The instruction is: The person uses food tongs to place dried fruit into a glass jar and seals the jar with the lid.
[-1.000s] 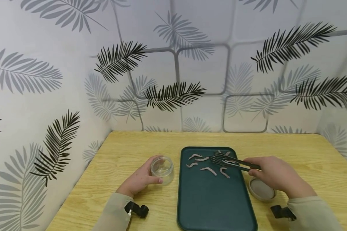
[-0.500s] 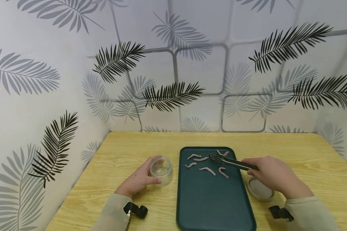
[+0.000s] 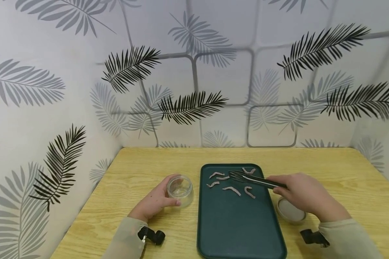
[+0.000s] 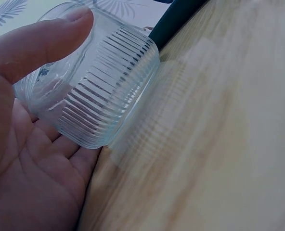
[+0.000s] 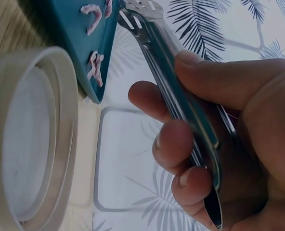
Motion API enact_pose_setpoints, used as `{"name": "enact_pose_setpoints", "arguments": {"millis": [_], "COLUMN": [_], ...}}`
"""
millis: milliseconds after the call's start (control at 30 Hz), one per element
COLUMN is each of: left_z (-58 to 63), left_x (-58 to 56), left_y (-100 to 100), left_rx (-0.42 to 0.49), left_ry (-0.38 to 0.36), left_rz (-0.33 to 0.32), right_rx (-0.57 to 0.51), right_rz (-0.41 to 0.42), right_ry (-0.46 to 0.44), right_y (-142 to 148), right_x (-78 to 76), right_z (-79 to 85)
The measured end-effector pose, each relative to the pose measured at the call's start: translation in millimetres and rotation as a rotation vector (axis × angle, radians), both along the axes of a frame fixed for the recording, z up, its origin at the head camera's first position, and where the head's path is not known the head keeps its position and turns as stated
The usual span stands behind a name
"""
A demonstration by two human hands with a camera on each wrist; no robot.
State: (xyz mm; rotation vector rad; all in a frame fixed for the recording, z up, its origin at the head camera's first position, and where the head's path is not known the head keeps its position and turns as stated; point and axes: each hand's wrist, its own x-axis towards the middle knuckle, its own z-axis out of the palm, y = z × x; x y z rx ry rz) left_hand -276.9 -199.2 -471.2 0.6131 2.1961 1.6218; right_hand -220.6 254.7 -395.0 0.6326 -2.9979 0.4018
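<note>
My left hand (image 3: 155, 202) holds a clear glass jar (image 3: 180, 190) that stands on the table left of the tray. Ribs run along the jar's wall (image 4: 106, 89) in the left wrist view, where the thumb lies over it and the fingers are behind. In my right hand (image 3: 301, 194) is a pair of metal tongs (image 3: 257, 180), gripped between thumb and curled fingers. Their slotted tips hover over the far part of a dark green tray (image 3: 240, 223). Several pinkish, wavy strips (image 3: 231, 190) lie on the tray; whether the tips touch one cannot be told.
A round pale lid (image 3: 291, 210) lies on the table right of the tray, partly under my right hand; its hollow side shows in the right wrist view. The wooden table (image 3: 155, 162) ends at a leaf-patterned wall (image 3: 220, 122).
The tongs have moved left across the tray and their two arms have come closer together. My left hand and the jar stay in place. The view has shifted slightly.
</note>
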Motion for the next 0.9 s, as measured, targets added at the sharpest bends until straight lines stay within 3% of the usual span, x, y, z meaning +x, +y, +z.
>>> {"name": "enact_pose_setpoints", "arguments": {"millis": [533, 900], "left_z": [0.5, -0.5], "left_x": [-0.3, 0.7], "left_y": [2, 4], "left_rx": [0.016, 0.011], "left_ry": [-0.011, 0.001], "left_rz": [0.003, 0.014], "right_rx": [-0.047, -0.048], "right_rz": [0.101, 0.210], "right_ry": [0.131, 0.219], "right_y": [-47, -93], "right_x": [12.7, 8.0], "right_z": [12.2, 19.9]}}
